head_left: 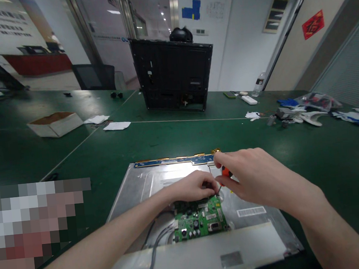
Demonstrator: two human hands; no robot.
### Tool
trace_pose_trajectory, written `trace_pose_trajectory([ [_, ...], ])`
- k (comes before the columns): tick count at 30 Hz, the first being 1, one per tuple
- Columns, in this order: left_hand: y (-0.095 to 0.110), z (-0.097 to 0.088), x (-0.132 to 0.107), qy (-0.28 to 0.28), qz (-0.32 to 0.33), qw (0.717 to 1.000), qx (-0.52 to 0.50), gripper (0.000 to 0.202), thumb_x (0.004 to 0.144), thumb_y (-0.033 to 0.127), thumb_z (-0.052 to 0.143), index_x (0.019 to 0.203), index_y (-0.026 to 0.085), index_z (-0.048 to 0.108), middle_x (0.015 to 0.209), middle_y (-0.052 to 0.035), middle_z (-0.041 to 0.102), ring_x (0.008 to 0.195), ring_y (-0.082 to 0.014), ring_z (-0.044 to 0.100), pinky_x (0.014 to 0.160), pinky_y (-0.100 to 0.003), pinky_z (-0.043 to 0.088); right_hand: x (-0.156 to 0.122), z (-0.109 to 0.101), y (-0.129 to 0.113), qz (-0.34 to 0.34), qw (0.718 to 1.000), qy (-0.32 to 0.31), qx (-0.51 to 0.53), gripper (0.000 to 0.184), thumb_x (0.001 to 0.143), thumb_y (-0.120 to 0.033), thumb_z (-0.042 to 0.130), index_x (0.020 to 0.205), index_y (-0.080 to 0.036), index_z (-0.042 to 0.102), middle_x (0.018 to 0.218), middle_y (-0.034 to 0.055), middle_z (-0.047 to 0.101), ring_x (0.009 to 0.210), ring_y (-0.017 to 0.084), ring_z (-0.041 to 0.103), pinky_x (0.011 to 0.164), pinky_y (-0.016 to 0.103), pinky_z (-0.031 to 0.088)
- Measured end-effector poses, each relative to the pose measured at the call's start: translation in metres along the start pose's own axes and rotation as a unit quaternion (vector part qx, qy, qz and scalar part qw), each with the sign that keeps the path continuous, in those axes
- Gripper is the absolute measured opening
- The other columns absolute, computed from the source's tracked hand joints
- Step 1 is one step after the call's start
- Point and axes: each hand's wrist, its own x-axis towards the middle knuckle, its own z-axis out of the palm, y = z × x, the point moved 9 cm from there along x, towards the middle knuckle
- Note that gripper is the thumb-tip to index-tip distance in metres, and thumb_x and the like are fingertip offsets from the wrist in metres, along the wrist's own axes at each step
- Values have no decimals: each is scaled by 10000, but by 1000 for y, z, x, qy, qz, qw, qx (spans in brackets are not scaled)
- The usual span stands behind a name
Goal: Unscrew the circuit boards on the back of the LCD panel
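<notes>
A silver display panel [255, 228] lies flat on the green table in front of me, with a green circuit board [203, 221] on its back. My right hand [249, 170] is closed around a screwdriver [226, 172] with an orange and black handle; its shaft slants down to the board's upper right corner. Beside that tip, the curled fingers of my left hand [197, 185] touch the board's top edge. Whether they pinch anything small is hidden. Grey cables [155, 246] run from the board's left side. Along the panel's far edge runs a narrow blue circuit strip [169, 162].
A black monitor housing [173, 73] stands upright at the back. To its left are an open cardboard box [56, 125] and white paper [117, 126]. A water bottle [259, 84], gloves [313, 117] and a plastic bag [319, 100] lie at the right. One area at the lower left is pixelated.
</notes>
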Motion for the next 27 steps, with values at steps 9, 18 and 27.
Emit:
trace_pose_trajectory([
  [9, 4, -1, 0, -2, -13, 1000, 6, 173, 781, 41, 611, 825, 160, 728, 809, -5, 715, 764, -149, 639, 706, -223, 468, 9, 2, 13, 80, 993, -2, -90, 289, 1006, -411, 447, 998, -211, 656, 750, 69, 721, 652, 239, 678, 495, 292, 211],
  [18, 0, 1, 0, 1, -3, 1000, 2, 177, 785, 38, 604, 867, 138, 724, 861, -27, 729, 801, -169, 652, 746, -240, 482, 4, 2, 3, -1, 1000, 30, 2, 117, 900, -216, 534, 1016, -201, 523, 853, 25, 694, 638, 187, 630, 496, 274, 223],
  [27, -2, 0, 1, 0, 2, 1000, 6, 148, 796, 87, 597, 864, 158, 709, 834, -3, 716, 783, -170, 640, 698, -232, 475, 1, -2, -1, -14, 999, 12, 28, 100, 927, -293, 593, 858, -222, 600, 753, 1, 694, 629, 161, 614, 512, 270, 239],
])
